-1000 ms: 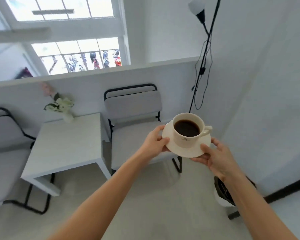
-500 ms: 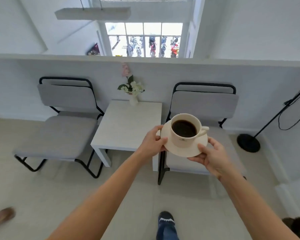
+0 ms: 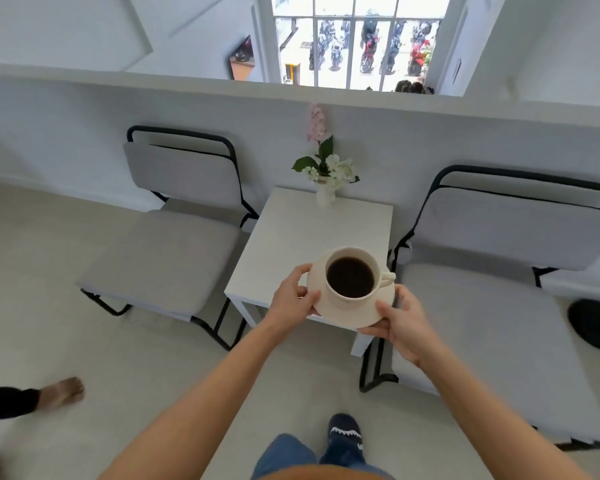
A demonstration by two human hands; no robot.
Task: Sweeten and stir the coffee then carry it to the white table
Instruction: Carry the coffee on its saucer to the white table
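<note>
A: Where is the coffee?

B: In a cream cup (image 3: pixel 351 279) filled with dark coffee (image 3: pixel 350 277), standing upright on a matching saucer (image 3: pixel 352 313). The cup's handle points to the person's right. Both are held in the air over the near edge of the white desk (image 3: pixel 312 237).

A: Who holds it, and how?

B: The left hand (image 3: pixel 291 303) grips the saucer's left rim, its fingers (image 3: pixel 300 271) curled around the far edge and the thumb pressed on top. The right hand (image 3: pixel 400 327) takes the near right rim, thumb on top, the other fingers closed underneath. Neither hand touches the cup itself.

A: Is the saucer resting on the desk?

B: I cannot tell for certain; it appears lifted above it, in front of the near edge.

A: What else is there?

B: A small white vase (image 3: pixel 325 195) with white and pink flowers (image 3: pixel 329 168) stands at the far edge of the desk, against the low white wall. A grey chair (image 3: pixel 174 244) with a black frame sits to the left of the desk, a second grey chair (image 3: pixel 492 306) to the right. The carrier's foot in a dark sock (image 3: pixel 343 434) shows below, and a bare foot (image 3: pixel 61 393) of another person at the left edge of the floor.
</note>
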